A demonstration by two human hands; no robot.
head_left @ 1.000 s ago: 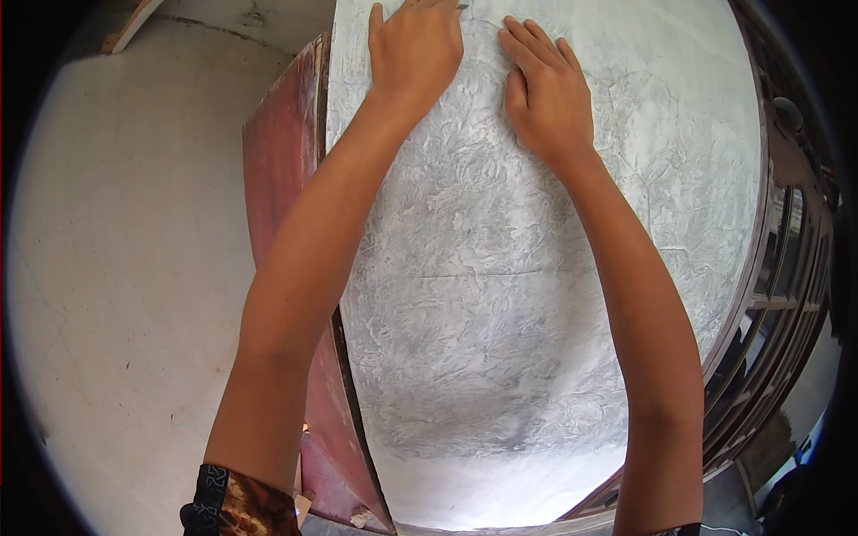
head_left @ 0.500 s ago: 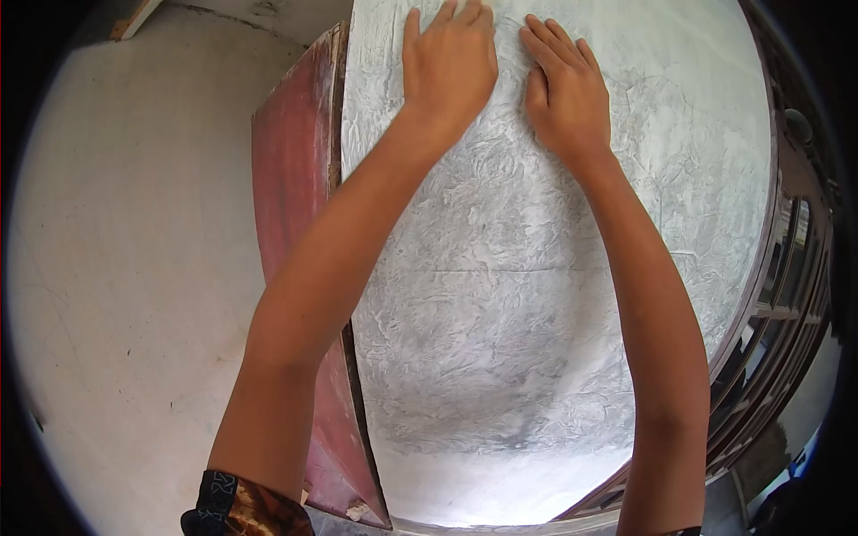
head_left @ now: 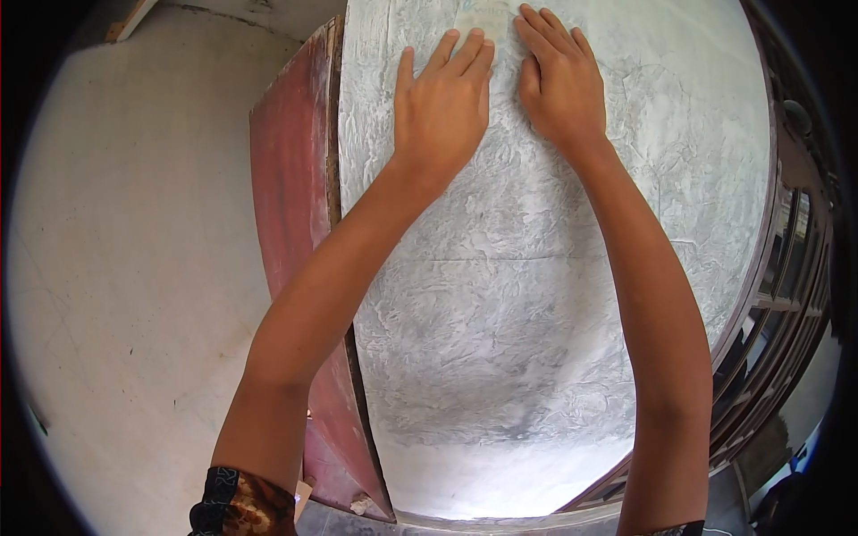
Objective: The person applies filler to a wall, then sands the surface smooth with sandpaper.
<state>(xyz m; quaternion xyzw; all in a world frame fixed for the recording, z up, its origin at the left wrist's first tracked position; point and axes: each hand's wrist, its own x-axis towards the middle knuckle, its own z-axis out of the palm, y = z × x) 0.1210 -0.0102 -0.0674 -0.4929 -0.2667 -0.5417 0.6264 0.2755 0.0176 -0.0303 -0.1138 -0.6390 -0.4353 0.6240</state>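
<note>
A grey-white sheet [head_left: 500,304] with a wrinkled, stone-like pattern covers the broad panel in front of me. My left hand [head_left: 442,112] rests flat on its upper part, fingers stretched and a little spread. Just to the right, my right hand [head_left: 565,89] also lies on the sheet, palm down, its fingers extended close together and the thumb alongside. A gap of bare sheet separates the two hands. Neither hand holds anything. Faint lettering [head_left: 496,11] shows at the top of the sheet, between the fingertips.
Along the left edge of the sheet runs a worn red board [head_left: 290,170] with a dark, chipped rim. A pale wall [head_left: 134,250] fills the far left. Dark wooden window frames [head_left: 786,286] line the right side.
My left hand has slid down the sheet towards me, uncovering faint lettering at the top. My right hand has shifted only slightly up and left.
</note>
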